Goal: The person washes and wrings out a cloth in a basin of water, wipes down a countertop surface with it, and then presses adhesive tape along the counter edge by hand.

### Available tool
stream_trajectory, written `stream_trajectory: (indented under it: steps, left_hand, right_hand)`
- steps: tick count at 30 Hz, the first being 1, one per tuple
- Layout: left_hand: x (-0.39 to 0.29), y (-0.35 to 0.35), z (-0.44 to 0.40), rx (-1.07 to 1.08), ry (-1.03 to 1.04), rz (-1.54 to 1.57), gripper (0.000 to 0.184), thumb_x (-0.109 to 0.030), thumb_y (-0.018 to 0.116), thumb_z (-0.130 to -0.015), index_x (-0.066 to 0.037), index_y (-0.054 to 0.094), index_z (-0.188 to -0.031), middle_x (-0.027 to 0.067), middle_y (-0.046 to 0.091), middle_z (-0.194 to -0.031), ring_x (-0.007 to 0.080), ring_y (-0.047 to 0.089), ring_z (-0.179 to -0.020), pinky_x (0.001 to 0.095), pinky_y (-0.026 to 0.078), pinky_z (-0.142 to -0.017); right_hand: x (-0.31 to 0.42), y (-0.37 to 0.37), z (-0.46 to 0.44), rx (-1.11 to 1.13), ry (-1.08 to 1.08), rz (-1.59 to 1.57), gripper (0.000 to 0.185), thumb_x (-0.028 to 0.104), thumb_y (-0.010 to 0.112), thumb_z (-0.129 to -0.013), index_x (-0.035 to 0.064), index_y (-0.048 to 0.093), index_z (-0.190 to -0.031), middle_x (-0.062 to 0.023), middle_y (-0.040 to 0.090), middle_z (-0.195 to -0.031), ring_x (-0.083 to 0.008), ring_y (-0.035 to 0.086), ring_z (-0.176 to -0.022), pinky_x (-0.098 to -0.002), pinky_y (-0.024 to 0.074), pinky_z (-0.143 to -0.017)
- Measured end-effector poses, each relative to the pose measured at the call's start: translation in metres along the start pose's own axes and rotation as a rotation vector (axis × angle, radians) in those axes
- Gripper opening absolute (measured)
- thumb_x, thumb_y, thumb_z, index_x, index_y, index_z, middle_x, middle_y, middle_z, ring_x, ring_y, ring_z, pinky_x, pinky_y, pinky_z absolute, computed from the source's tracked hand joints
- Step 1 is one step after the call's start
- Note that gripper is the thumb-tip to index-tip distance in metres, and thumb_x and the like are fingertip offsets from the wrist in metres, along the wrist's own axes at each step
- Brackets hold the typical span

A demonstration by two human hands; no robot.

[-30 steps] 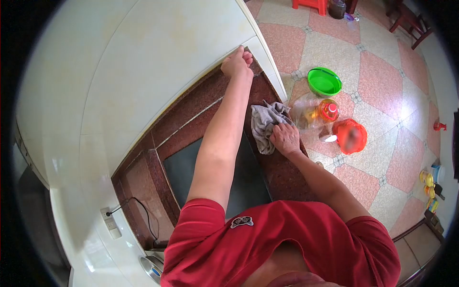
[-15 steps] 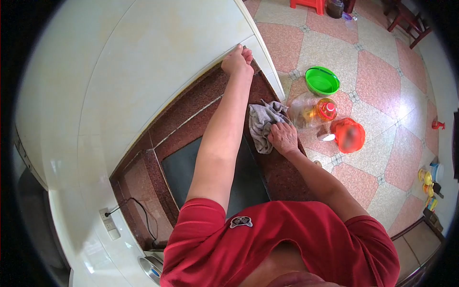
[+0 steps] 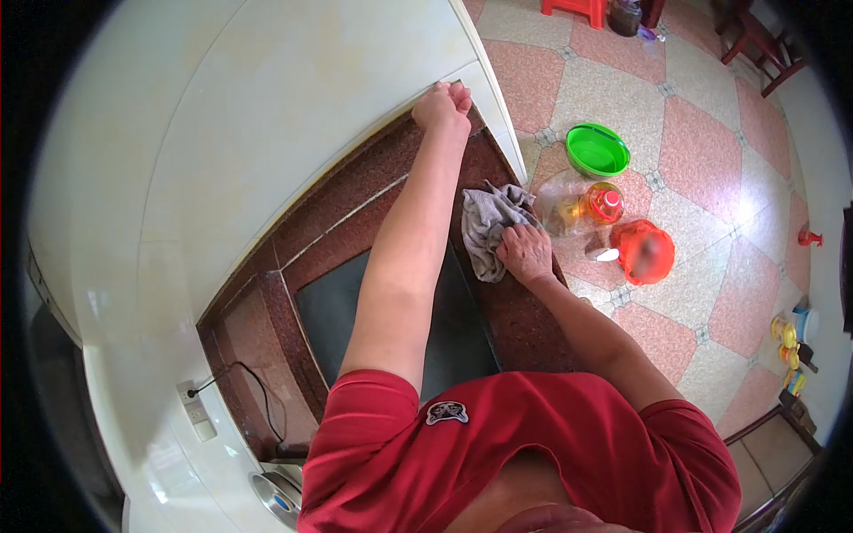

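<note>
My left hand reaches to the far corner of the dark red stone counter, close against the tiled wall. Its fingers are curled closed, and whatever they may hold is hidden. On the counter's right side lies a crumpled grey cloth. My right hand presses on the near right part of this cloth, its fingers bent into the folds. Between my arms and body, a flat black panel set in the counter is partly covered by my left forearm.
On the tiled floor right of the counter stand a green basin, an oil bottle and a red plastic bag. A black cord runs from a wall socket over the counter's left end. A wooden chair stands far right.
My left fingers have turned slightly at the corner, and a small dark bit seen by the thumb is now hidden. The right hand stays on the cloth. The view has shifted slightly.
</note>
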State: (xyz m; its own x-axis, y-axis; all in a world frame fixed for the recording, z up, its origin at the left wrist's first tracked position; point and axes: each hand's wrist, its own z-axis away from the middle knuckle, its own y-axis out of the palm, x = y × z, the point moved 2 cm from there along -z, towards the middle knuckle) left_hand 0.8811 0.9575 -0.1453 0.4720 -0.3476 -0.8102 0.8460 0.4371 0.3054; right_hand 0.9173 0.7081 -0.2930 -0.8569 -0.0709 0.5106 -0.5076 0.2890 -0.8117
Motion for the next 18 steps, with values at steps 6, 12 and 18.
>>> stream_trajectory:
  steps: [6,12,18]
  left_hand:
    - [0.0002,-0.0003,-0.0022,0.02,0.021,-0.047,0.018,-0.014,0.045,-0.099,0.001,0.056,-0.099,0.0112,0.064,-0.084,0.0219,0.064,-0.065,0.0294,0.05,-0.054]
    - [0.0018,-0.002,-0.0078,0.015,0.018,0.014,0.014,-0.012,0.049,-0.098,0.001,0.055,-0.099,0.0108,0.064,-0.082,0.0206,0.063,-0.062,0.0291,0.049,-0.051]
    - [-0.0005,-0.0072,-0.0037,0.034,0.088,-0.009,0.005,-0.005,0.059,-0.093,-0.001,0.057,-0.094,0.0089,0.064,-0.075,0.017,0.062,-0.057,0.026,0.049,-0.046]
  right_hand:
    - [0.0027,-0.0045,-0.002,-0.064,-0.024,0.003,0.011,0.021,0.06,-0.075,0.0122,0.053,-0.076,-0.0037,0.055,-0.076,-0.0241,0.059,-0.079,-0.0397,0.0437,-0.069]
    - [0.0005,-0.001,-0.0003,0.02,0.009,-0.002,0.015,0.026,0.062,-0.077,0.0127,0.056,-0.081,-0.0042,0.058,-0.081,-0.0246,0.059,-0.085,-0.0418,0.0433,-0.073]
    - [0.0014,-0.0023,-0.0024,-0.05,-0.014,-0.001,0.012,0.022,0.061,-0.075,0.0126,0.054,-0.077,-0.0036,0.056,-0.078,-0.0235,0.059,-0.081,-0.0403,0.0435,-0.07]
